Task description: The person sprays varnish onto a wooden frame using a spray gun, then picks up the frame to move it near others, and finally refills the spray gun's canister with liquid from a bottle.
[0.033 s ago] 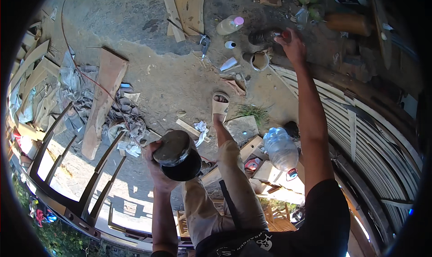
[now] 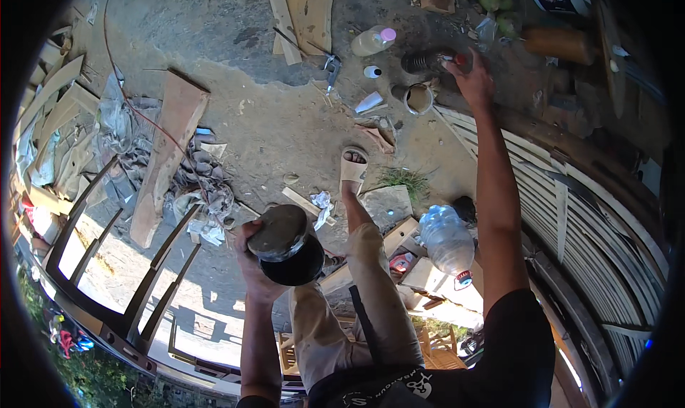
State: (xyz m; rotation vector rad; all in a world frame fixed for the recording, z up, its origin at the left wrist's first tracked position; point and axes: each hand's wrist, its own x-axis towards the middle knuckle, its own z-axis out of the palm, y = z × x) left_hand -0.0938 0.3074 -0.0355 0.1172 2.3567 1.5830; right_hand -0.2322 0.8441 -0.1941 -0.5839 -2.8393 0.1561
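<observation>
My left hand [image 2: 255,269] is wrapped round a dark cylindrical can [image 2: 292,262], held in front of my legs. The can's round, dusty grey end faces up, and its side is black. Stretched out to the far right, my right hand [image 2: 475,83] has its fingers closed at the red cap of a dark ribbed plastic bottle [image 2: 421,61]. Just nearer than this bottle stands an open tin [image 2: 418,99] with a pale tan surface inside. Left of it are a small white bottle [image 2: 372,72] with a dark cap and a pale bottle [image 2: 370,42] with a pink cap.
A slatted wooden frame [image 2: 549,187] runs along my right. Beside my leg lies a large clear water jug [image 2: 448,240]. At left are dark chair-like frames [image 2: 153,272], a long plank [image 2: 168,158] and crumpled rags [image 2: 203,187]. A clamp [image 2: 332,69] lies near boards [image 2: 308,15].
The view has shifted slightly, so the ground items sit a little further right. Both hands keep the same hold.
</observation>
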